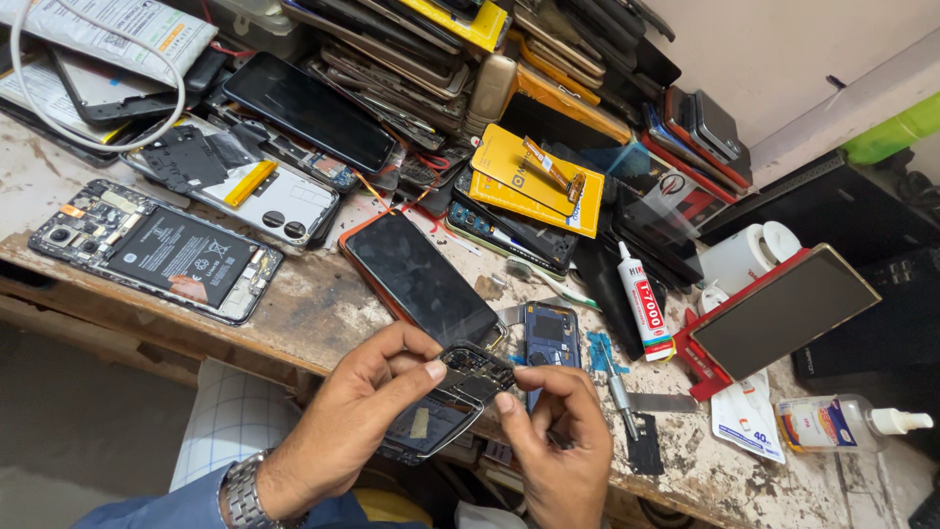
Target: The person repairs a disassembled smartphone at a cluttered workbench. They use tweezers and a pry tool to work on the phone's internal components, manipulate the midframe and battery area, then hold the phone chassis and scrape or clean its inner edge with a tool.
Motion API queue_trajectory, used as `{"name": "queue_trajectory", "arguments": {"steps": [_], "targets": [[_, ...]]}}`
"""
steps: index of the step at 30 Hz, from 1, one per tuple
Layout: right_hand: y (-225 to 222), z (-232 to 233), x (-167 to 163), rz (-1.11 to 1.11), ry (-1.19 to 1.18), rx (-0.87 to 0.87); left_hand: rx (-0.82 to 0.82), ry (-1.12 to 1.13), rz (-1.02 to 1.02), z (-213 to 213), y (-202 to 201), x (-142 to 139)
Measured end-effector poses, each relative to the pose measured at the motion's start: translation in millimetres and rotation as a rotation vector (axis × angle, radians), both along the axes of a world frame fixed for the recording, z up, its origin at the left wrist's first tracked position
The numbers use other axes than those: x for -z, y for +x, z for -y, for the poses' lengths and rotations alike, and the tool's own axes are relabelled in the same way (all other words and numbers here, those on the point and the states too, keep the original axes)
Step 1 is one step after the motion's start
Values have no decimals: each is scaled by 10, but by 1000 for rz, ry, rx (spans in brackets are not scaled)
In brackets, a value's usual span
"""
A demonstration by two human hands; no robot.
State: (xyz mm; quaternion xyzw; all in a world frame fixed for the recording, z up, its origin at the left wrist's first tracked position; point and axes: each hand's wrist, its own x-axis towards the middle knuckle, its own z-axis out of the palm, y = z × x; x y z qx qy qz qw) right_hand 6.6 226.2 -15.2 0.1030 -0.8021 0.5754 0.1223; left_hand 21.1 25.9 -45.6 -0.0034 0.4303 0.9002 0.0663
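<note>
Blue sleeve (pixel 166 509), steel wristwatch (pixel 240 493), left wrist

The left hand (pixel 357 421) covers part of the phone frame (pixel 446 407); the bottom edge cuts off both forearms.

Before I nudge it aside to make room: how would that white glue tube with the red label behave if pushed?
The glue tube lies flat on the workbench; being round, it would probably roll sideways rather than slide. It looks small and slim, so likely light. Its black nozzle end rests close to stacked phone parts, so it might catch there.
</note>
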Motion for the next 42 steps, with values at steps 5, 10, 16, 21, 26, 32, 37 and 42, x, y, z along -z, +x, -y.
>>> {"name": "queue_trajectory", "arguments": {"steps": [5,10,16,21,26,32,37,42], "targets": [[32,59,-86,-21,121,55,15,-8,25,31,-3,-38],[25,59,-98,-27,149,51,34,3,36,29,7,-50],[-24,24,-199,-35,263,-14,29,-109,5,14,13,29],[33,71,-309,-191,382,-8,33,-143,-19,-2,25,40],[92,45,-295,-205,386,-80,97,81,100,-63,160,38],[278,-94,-137,46,348,-311,110,166,315,-168,447,230],[338,-112,-83,109,375,-157,122,182,323,-206,503,313],[348,-73,-71,18,422,-134,131,195,315,-221,499,274]]}}
